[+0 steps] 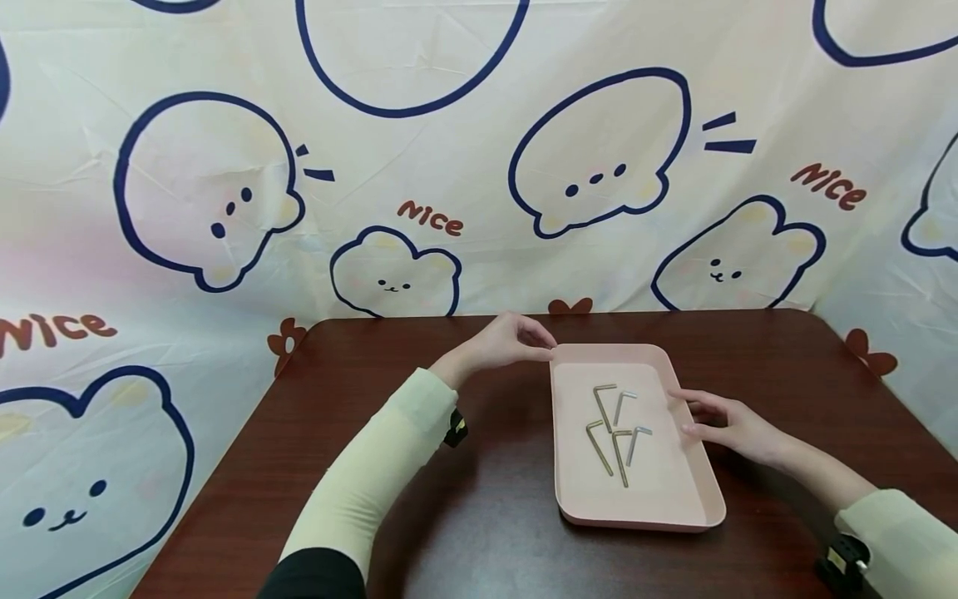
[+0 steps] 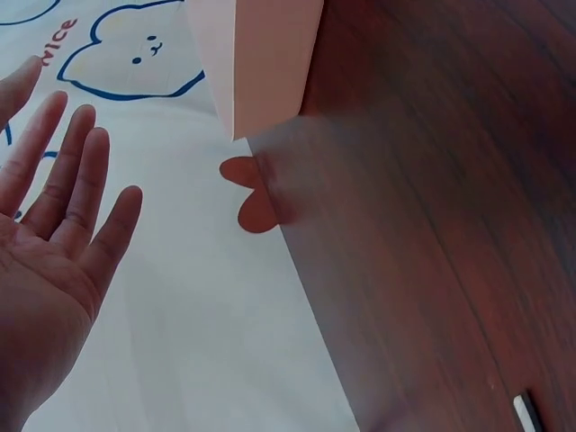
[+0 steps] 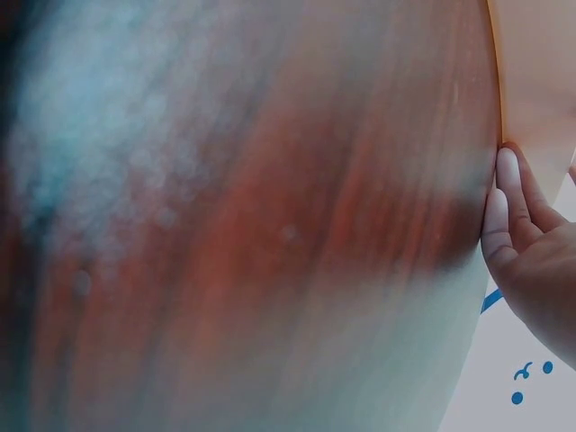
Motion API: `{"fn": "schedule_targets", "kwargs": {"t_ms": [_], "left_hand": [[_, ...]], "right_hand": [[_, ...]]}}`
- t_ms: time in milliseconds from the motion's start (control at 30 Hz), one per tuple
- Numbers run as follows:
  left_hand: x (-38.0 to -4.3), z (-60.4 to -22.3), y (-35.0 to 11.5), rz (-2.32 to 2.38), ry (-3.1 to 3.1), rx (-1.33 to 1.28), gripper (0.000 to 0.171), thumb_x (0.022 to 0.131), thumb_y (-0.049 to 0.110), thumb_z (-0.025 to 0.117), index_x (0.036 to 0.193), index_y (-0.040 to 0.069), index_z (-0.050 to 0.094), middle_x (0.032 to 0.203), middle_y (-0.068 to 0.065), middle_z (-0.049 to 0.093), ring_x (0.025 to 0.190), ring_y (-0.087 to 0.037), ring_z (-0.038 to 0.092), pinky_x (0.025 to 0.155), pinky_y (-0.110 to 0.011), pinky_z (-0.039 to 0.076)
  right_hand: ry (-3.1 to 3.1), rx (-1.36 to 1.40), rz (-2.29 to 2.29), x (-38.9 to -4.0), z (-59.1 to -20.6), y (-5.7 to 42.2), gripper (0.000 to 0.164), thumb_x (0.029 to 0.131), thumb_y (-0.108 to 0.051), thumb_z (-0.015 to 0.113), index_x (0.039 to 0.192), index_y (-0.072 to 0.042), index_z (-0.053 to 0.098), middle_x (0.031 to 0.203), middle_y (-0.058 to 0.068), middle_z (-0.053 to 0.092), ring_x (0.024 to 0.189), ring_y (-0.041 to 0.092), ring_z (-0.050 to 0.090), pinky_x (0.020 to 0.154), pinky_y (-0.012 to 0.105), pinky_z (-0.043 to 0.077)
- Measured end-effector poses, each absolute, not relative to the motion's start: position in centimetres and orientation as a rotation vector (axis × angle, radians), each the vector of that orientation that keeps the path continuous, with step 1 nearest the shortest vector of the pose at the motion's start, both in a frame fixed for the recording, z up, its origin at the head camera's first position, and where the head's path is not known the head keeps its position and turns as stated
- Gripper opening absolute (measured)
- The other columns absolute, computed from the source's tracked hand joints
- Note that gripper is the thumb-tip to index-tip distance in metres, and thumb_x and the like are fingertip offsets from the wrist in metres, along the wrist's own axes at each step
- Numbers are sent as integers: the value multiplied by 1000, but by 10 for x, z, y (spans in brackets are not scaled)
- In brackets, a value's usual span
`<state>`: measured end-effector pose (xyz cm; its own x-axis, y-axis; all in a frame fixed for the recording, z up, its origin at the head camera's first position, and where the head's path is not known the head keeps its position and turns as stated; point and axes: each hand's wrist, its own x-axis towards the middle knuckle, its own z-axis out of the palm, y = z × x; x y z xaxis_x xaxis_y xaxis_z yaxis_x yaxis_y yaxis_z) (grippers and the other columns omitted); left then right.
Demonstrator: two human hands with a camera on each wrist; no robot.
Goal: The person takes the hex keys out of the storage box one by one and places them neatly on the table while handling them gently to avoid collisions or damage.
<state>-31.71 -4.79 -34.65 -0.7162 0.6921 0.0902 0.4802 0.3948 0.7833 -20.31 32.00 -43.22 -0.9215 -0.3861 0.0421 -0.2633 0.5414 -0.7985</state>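
A pale pink rectangular tray (image 1: 636, 499) is on the dark wooden table. Several L-shaped hex keys lie loose in it: three brass-coloured hex keys (image 1: 599, 449) and two silver hex keys (image 1: 632, 445). At the tray's far left corner is my left hand (image 1: 505, 341). The left wrist view shows that hand (image 2: 54, 243) with straight, spread fingers, apart from the tray wall (image 2: 270, 63). My right hand (image 1: 726, 424) pinches the tray's right rim. In the right wrist view the fingers of that hand (image 3: 540, 270) bend against the tray's outside (image 3: 540, 90); its thumb is mostly hidden.
A brown wooden table (image 1: 479, 516) extends around the tray. Behind its far edge hangs a white cloth (image 1: 479, 166) with bear outlines. A small black-and-white object (image 2: 526, 414) shows at the lower edge of the left wrist view.
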Motion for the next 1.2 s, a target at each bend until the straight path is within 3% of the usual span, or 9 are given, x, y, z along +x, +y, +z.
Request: {"fn": "schedule_targets", "kwargs": {"t_ms": [200, 1200], "left_hand": [[-317, -354, -39, 1226, 2391, 1028, 19, 87, 17, 75, 103, 7, 75, 96, 3, 71, 93, -19, 64, 80, -25, 51], [-318, -377, -8, 1132, 2367, 1053, 26, 84, 18, 78, 104, 1, 74, 88, 5, 71, 83, -10, 63, 76, -22, 50]], "right_hand": [[2651, -546, -1309, -203, -433, 320, 57, 94, -18, 65, 143, 0, 43, 125, 21, 57, 100, 11, 55, 81, 22, 46], [2656, -551, -1302, -205, -431, 321, 56, 94, -18, 65, 143, 0, 44, 124, 20, 58, 101, 17, 55, 81, 22, 46]]}}
